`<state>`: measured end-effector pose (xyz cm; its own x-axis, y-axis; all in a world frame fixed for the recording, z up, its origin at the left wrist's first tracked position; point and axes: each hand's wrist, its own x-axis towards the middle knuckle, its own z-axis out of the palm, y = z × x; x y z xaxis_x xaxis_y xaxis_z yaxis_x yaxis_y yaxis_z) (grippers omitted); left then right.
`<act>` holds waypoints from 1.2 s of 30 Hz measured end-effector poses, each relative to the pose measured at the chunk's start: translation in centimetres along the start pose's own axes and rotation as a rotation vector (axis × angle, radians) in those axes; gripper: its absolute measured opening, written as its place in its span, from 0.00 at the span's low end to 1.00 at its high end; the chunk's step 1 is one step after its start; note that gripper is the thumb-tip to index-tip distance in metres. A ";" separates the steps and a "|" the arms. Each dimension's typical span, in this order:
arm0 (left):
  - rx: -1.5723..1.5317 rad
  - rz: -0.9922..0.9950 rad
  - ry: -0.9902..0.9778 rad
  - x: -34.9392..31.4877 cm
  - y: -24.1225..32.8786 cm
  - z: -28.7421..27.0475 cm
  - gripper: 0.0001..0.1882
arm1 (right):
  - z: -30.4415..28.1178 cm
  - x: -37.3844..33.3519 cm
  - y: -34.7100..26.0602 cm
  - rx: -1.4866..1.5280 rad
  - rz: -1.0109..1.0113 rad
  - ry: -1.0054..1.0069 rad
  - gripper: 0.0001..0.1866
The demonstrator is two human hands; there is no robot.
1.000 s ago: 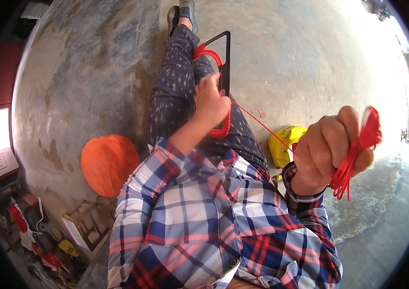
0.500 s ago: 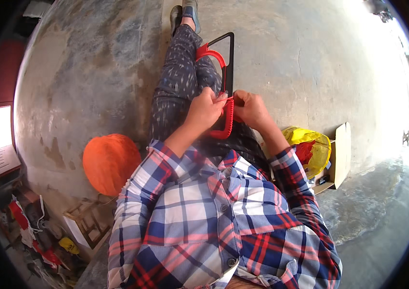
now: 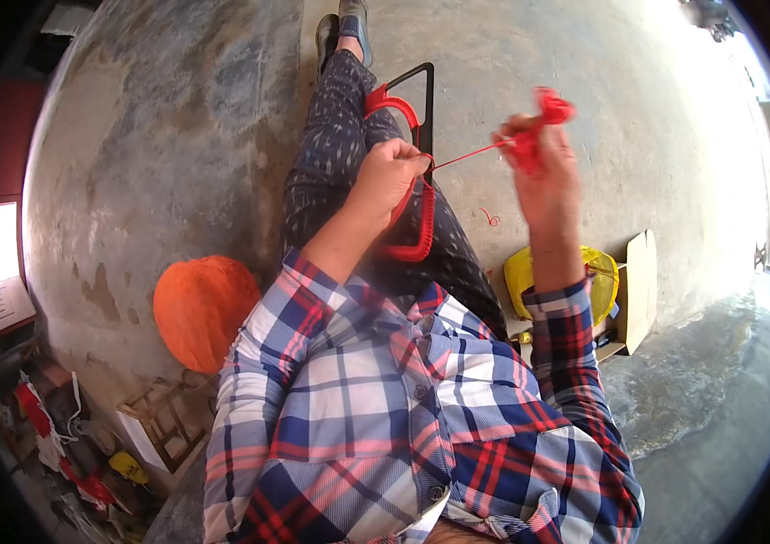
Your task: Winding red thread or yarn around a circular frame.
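Across my thighs lies a long, narrow black frame with a curved red piece near its far end. Its near end is a bend covered in ridged red cord winding. My left hand is closed on the red cord at the side of the frame, fingertips pinched together. From there a taut strand of red cord runs up to the right. My right hand, raised over the floor and slightly blurred, is closed around a loose red cord bundle.
An orange round cover sits on the concrete at my left, beside a wooden frame. At my right stands an open cardboard box with a yellow bag. A red cord scrap lies on the floor.
My right hand has moved away from the frame, up and to the right, drawing the red cord taut. The red bundle is now in it, no longer in the yellow bag. My left hand stays at the frame.
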<state>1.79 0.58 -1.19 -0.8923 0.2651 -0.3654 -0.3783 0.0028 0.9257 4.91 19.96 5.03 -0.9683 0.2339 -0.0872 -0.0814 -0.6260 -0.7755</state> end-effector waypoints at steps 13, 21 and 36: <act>-0.265 -0.206 0.051 0.0 -2.8 0.4 0.18 | -8.4 -5.5 -6.3 0.107 0.037 0.017 0.14; 0.541 0.644 -0.181 -6.0 1.4 2.9 0.14 | -2.8 -7.4 3.6 -0.087 0.665 -0.108 0.21; 1.041 0.477 -0.012 -2.9 0.1 -0.4 0.09 | -3.9 -0.2 6.9 -0.787 0.607 -0.434 0.10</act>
<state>4.28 -0.59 -0.07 -0.8856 0.4627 0.0408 0.3910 0.6950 0.6034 5.49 18.49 -2.77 -0.8093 -0.3342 -0.4831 0.4642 0.1401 -0.8746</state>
